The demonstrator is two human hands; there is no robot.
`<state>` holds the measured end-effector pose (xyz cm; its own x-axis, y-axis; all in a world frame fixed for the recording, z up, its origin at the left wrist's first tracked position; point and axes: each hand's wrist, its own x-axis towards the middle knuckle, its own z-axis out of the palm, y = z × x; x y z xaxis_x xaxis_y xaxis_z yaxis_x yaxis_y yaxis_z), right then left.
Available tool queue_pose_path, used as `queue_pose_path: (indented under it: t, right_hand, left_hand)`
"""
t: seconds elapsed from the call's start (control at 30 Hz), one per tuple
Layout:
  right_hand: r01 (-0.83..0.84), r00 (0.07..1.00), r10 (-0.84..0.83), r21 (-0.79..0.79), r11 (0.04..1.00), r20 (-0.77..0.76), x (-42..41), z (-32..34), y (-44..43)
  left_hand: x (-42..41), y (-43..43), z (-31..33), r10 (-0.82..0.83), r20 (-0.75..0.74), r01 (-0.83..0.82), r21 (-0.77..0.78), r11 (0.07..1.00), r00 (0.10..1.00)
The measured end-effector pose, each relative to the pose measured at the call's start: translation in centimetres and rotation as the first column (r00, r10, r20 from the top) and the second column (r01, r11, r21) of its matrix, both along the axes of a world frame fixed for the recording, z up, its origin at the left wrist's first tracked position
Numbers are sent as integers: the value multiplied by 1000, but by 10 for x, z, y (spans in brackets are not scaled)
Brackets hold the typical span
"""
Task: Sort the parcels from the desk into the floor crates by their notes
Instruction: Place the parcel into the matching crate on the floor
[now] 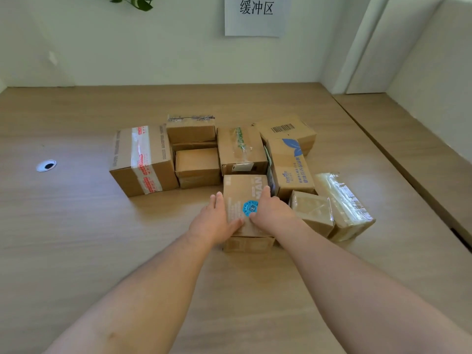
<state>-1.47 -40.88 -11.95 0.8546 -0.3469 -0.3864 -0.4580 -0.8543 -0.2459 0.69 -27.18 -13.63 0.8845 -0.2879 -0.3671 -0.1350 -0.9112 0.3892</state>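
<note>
Several cardboard parcels are clustered mid-desk. Nearest to me is a brown parcel (245, 190) with a round blue sticker on top. My left hand (214, 221) lies against its left side, fingers straight along the edge and thumb on the top face. My right hand (273, 213) mirrors this on the right side, its thumb beside the sticker. Behind it are a large box with red-printed tape (143, 159), two small boxes (198, 164), a green-taped box (241, 149), a barcode box (286, 129) and a blue-leaf box (291, 167). No floor crate is in view.
Two parcels wrapped in clear tape (344, 205) sit just right of my right hand. The wooden desk (102, 226) has a cable grommet (46, 165) at the left. A paper sign (258, 14) hangs on the wall. A second desk surface (408, 139) adjoins on the right.
</note>
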Motion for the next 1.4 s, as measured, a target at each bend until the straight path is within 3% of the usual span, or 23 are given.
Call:
queue_pose_path:
  t: [0.2,0.43,0.6,0.83,0.93,1.1,1.23,1.4]
  right_hand:
    - [186,982,-182,165,969,-42,8,-7,-1]
    - [160,982,-183,290,944,54,-11,4,4]
    - [96,970,-193,491,866,151,-40,23,15]
    - [101,951,-255,600,794,177,-77,56,53]
    - [36,952,-194,545,838,236,-89,61,70]
    - [-133,961,-5,478,868,277,-97,69,96]
    - [-196,969,46,638,745,244,-109,79,116]
    - [-358,933,296,613,704,205,-119,77,163]
  left_hand:
    - [7,-5,-6,161,-235,-215,-226,950,959]
    - [-12,12,8,230,-235,-301,-337,892,945]
    - [-43,35,28,298,-227,-375,-538,755,927]
    - [-89,69,62,498,-307,-574,-579,579,811]
    - [-111,89,73,577,-269,-612,-564,555,771]
    - [-134,125,86,576,-234,-591,-567,573,783]
    - [-156,148,94,585,-225,-591,-575,565,779]
    - [-185,199,92,627,-166,-608,-520,600,761]
